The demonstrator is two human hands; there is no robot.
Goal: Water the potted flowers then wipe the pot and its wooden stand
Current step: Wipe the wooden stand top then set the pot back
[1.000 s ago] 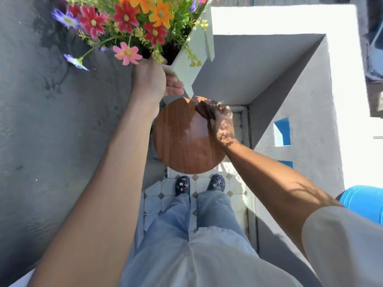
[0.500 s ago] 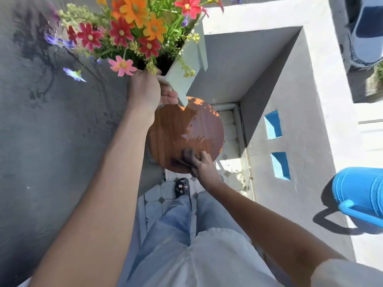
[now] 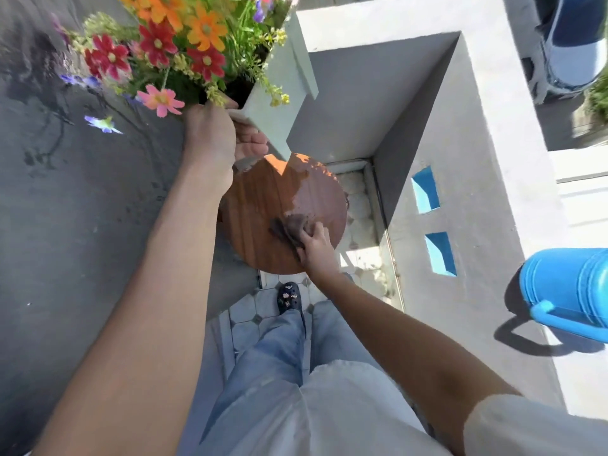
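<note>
My right hand (image 3: 317, 248) has worked the dark cloth (image 3: 289, 227) from the far edge of the stand (image 3: 263, 205) down to its near rim half a second ago and now back up toward the middle right, so the wipe is covering the round top in passes; a pale wet patch on the far right part reads to me as not yet dried off. The fingers are curled down on the cloth, pressing it flat to the wood. My left hand (image 3: 217, 136) has kept the pot (image 3: 279, 93) lifted and tilted above the stand's far edge throughout, fingers wrapped under its lower corner, flowers (image 3: 171, 51) leaning left over the grey wall. I judge the watering done and the stand wipe well along. The blue watering can (image 3: 569, 284) sits well apart on the parapet (image 3: 493, 199) to the right, out of the way. The pot's corner hangs just over the far rim, so that strip is awkward to reach, and the tilt could spill soil.
</note>
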